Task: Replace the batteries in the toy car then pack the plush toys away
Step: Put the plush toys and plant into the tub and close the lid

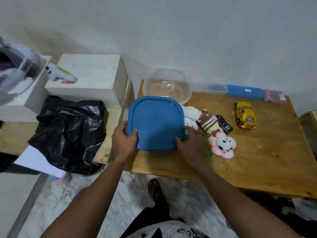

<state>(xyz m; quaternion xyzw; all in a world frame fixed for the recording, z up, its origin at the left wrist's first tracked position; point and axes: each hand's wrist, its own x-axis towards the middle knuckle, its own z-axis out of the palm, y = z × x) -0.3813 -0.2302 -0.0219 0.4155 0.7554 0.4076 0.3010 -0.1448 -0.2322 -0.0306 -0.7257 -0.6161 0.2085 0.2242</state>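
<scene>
On the wooden counter, the clear plastic tub stood at the back left. The blue square plastic lid was before it, gripped at its near corners by the left hand and right hand. Three small plush toys lay right of the lid, the black remote control just beside them and the yellow toy car farther right. The black plastic bag lay left of the counter.

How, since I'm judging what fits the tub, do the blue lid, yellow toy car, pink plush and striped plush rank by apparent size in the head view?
1. blue lid: clearly largest, though held nearer the camera.
2. pink plush, yellow toy car, striped plush: about alike, not rankable.
</scene>
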